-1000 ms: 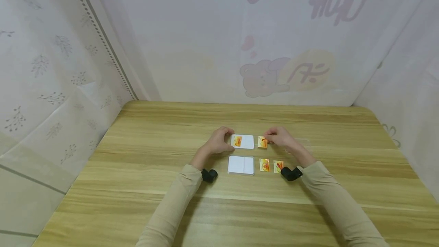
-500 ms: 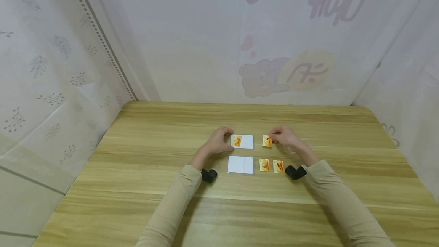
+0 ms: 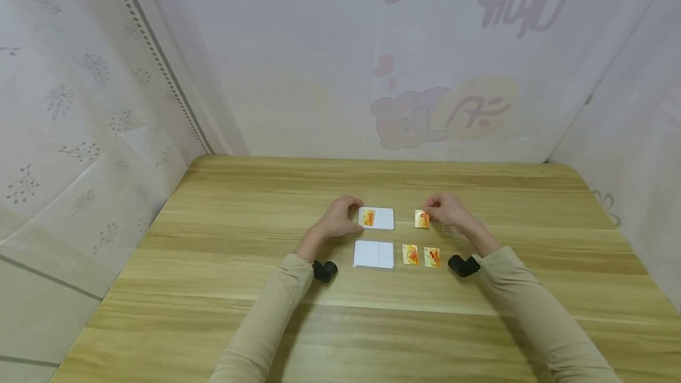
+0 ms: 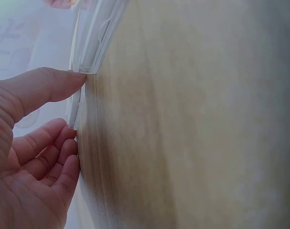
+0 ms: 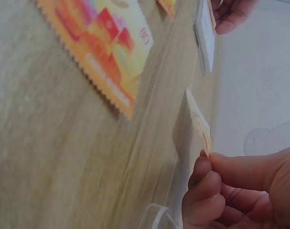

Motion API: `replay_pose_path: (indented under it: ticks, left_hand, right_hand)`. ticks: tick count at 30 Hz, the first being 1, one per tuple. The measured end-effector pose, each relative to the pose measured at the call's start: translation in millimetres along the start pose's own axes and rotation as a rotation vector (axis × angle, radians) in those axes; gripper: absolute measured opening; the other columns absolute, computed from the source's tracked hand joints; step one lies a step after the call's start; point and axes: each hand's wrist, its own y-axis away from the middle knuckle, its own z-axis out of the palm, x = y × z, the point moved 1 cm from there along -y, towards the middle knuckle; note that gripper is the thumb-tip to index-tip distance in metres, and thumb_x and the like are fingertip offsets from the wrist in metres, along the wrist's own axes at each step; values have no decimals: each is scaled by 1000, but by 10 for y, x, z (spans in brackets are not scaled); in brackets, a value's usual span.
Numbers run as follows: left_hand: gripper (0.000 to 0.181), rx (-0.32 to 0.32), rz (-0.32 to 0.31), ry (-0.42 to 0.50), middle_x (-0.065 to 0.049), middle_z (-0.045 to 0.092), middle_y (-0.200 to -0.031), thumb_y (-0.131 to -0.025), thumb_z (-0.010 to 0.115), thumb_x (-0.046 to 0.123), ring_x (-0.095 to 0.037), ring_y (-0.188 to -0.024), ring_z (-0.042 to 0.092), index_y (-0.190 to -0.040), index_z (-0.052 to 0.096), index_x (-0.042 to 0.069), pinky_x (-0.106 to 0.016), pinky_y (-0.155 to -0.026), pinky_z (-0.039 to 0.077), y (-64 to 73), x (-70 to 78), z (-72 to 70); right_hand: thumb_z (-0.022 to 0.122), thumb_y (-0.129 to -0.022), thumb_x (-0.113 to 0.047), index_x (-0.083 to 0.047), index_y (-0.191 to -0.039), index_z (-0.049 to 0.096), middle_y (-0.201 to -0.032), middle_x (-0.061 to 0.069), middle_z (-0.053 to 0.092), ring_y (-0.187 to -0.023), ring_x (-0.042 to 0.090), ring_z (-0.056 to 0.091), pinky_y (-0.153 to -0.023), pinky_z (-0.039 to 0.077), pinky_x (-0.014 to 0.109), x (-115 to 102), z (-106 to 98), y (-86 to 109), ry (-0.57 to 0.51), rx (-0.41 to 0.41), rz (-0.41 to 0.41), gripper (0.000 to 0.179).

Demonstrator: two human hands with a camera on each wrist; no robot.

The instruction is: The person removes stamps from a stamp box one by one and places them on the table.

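Observation:
My left hand holds the left end of a small clear case with a white insert, thumb at the near side and fingers at the far side. An orange-and-yellow stamp lies on the left part of that insert. Between thumb and index finger, my right hand pinches another stamp by its edge. That stamp is tilted above the table in the right wrist view. Nearer to me lie a second white-lined case and two loose stamps, one yellow and one with red.
A piece of clear plastic, partly hidden, lies by my right hand. All this is on a wood-grain table. A printed curtain hangs behind the table's far edge.
My right hand has moved to the right with the pinched stamp, away from the far case. The left hand and the cases have stayed in place.

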Motion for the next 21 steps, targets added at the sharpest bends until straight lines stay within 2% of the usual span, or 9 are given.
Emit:
replay_pose_path:
  ticks: [12, 21]
  left_hand:
    - [52, -9, -6, 3, -15, 56, -115, -68, 78, 0, -28, -110, 49, -116, 57, -6, -38, -100, 38, 4, 3, -1]
    - [53, -10, 4, 13, -15, 55, -114, -68, 78, -1, -28, -110, 49, -116, 56, -6, -38, -99, 38, 2, -14, 5]
  right_hand:
    - [55, -86, 1, 10, -86, 63, -79, 17, 63, -72, 24, 57, -66, 50, 37, -7, 9, -15, 206, 73, -80, 13]
    - [54, -82, 5, 8, -81, 63, -78, 18, 63, -65, 21, 54, -62, 50, 35, -22, 36, -8, 243, 98, -106, 10]
